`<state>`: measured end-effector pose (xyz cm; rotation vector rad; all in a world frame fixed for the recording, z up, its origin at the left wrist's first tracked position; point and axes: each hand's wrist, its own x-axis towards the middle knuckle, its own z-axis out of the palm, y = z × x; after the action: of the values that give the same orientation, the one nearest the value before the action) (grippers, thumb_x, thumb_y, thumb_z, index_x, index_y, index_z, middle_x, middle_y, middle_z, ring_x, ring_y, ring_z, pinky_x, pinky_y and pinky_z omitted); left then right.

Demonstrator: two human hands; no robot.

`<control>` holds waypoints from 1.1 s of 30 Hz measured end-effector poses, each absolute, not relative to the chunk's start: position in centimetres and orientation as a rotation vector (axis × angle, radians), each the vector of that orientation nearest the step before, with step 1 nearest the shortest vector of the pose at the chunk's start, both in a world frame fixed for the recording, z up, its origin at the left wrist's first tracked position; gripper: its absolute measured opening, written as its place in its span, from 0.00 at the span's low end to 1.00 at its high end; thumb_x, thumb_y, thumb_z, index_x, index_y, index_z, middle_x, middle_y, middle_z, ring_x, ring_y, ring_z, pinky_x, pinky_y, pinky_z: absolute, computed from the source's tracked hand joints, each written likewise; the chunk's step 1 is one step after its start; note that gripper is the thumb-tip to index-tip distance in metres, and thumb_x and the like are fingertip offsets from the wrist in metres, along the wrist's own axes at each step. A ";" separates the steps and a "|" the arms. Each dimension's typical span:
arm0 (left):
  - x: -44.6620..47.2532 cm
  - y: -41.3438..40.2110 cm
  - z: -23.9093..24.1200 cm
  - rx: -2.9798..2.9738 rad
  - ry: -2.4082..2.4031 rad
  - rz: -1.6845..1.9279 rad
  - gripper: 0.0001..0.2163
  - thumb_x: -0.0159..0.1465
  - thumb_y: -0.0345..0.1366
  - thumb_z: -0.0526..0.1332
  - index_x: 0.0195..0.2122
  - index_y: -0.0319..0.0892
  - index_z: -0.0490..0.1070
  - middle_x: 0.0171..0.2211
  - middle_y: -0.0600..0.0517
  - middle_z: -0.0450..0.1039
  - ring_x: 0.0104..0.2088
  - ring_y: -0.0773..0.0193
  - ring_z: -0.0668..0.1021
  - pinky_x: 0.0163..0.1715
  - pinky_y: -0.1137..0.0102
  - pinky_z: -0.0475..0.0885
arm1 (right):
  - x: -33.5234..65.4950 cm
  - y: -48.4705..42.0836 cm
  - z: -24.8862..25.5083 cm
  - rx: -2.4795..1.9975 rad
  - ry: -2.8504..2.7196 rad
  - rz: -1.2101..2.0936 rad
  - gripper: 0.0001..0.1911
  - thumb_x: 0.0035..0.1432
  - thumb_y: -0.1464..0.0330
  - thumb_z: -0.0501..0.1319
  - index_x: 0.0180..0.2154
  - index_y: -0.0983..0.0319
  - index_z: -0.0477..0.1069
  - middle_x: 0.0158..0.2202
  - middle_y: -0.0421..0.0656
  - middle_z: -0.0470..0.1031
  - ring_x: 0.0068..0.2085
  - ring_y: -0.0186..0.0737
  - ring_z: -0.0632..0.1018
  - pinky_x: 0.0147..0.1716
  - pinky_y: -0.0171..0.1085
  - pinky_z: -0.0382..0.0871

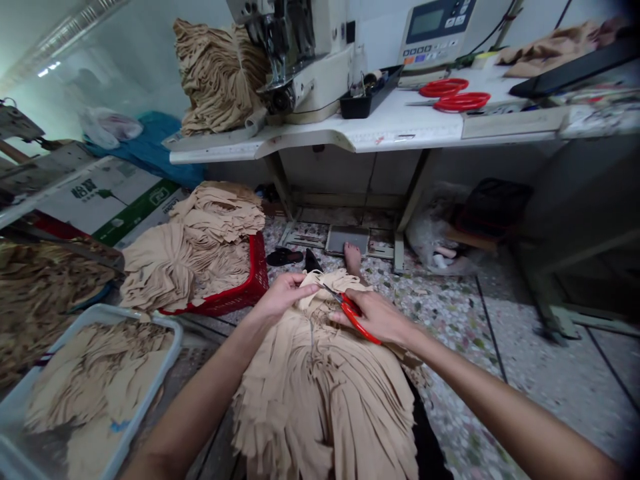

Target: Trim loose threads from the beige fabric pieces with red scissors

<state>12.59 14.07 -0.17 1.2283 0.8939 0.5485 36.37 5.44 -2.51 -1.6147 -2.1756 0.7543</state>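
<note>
A thick bundle of beige fabric pieces (325, 393) lies across my lap, gathered by a tie near its upper part. My left hand (287, 293) pinches the cloth at the bundle's far end between thumb and fingers. Red-handled scissors (357, 320) are in my right hand (377, 313), their blades pointing up and left towards the cloth beside my left thumb. Whether the blades touch a thread there is too small to tell.
A red basket (257, 270) heaped with beige cloth stands at left, with a pale plastic bin (175, 333) of more pieces nearer. Ahead is a white sewing table (390, 133) bearing a sewing machine (320, 80), another fabric bundle (220, 77) and red-handled scissors (463, 101). A pedal (337, 239) sits below.
</note>
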 end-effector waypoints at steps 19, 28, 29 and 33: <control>12.8 13.8 0.2 1.228 0.933 0.497 0.19 0.52 0.45 0.77 0.36 0.35 0.83 0.30 0.48 0.80 0.26 0.66 0.76 0.29 0.74 0.68 | 36.9 5.8 -3.0 -1.639 -2.180 0.757 0.27 0.61 0.41 0.59 0.30 0.59 0.67 0.25 0.42 0.73 0.26 0.39 0.70 0.27 0.35 0.52; 12.3 13.9 -0.6 1.273 0.950 0.483 0.19 0.49 0.45 0.77 0.32 0.34 0.82 0.27 0.49 0.79 0.25 0.68 0.74 0.27 0.75 0.65 | 35.5 7.8 -2.4 -1.551 -2.181 0.733 0.27 0.60 0.43 0.60 0.28 0.59 0.67 0.24 0.40 0.71 0.25 0.37 0.68 0.27 0.35 0.52; 12.3 13.8 -0.5 1.268 0.958 0.482 0.19 0.50 0.46 0.77 0.33 0.34 0.82 0.27 0.49 0.79 0.25 0.67 0.74 0.27 0.75 0.65 | 35.4 8.1 -2.6 -1.552 -2.170 0.745 0.27 0.60 0.43 0.61 0.27 0.59 0.67 0.22 0.39 0.69 0.24 0.37 0.67 0.26 0.35 0.51; 11.3 13.7 0.0 1.351 0.984 0.486 0.21 0.53 0.49 0.74 0.34 0.34 0.81 0.28 0.50 0.78 0.25 0.67 0.74 0.26 0.74 0.66 | 35.5 8.8 -3.6 -1.544 -2.039 0.827 0.29 0.56 0.43 0.64 0.22 0.60 0.64 0.20 0.37 0.64 0.24 0.34 0.63 0.25 0.35 0.50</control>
<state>11.26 13.73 0.03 1.3510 0.9844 0.4859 35.46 8.77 -3.57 -1.5439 -2.0395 0.8274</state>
